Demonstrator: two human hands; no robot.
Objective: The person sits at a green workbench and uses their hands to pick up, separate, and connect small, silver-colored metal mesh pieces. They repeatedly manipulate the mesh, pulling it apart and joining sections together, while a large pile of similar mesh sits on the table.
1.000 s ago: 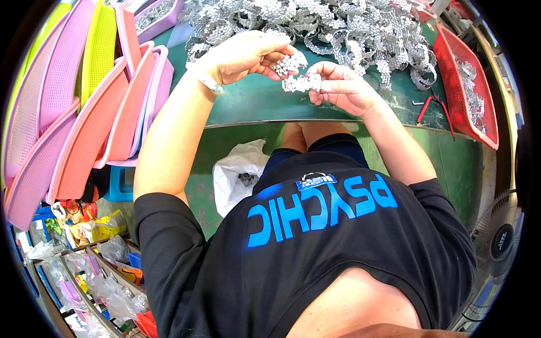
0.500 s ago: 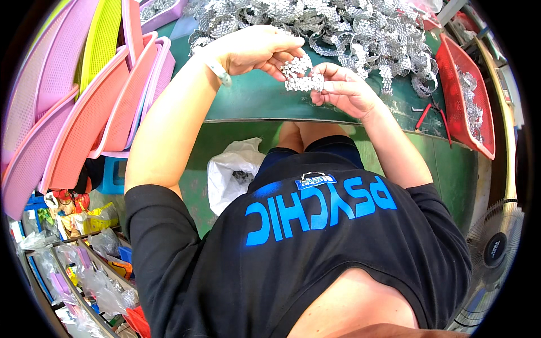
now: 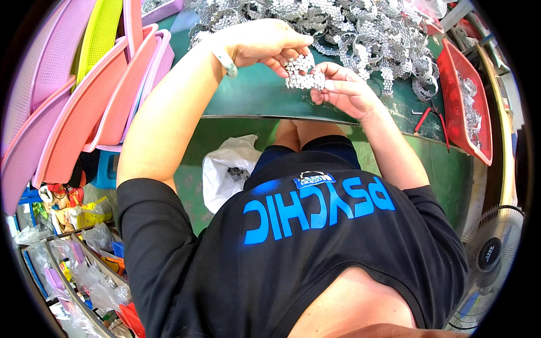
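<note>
Above the near edge of the green table [image 3: 248, 101], a short strip of small silvery linked pieces, like a metal link band [image 3: 301, 79], is stretched between my hands in a bent shape. My left hand [image 3: 274, 46], with a pale bangle at its wrist, pinches the upper end. At the lower right end, the thumb and fingers of my right hand [image 3: 342, 89] close on the band. Just beyond both hands lies a big heap of similar silvery link bands [image 3: 360, 39]. The exact shape of the single links is too fine to make out.
Red-handled pliers [image 3: 433, 119] lie at the table's right, beside a red basket [image 3: 451, 84] holding silvery pieces. Stacked pink, purple and green plastic baskets [image 3: 84, 112] crowd the left. A white bag [image 3: 217, 180] stands below the table edge; a fan [image 3: 489, 253] is at lower right.
My left hand has shifted slightly up and to the right, turning the band's upper end a little. My right hand stays nearly in place. The whole view has tilted slightly.
</note>
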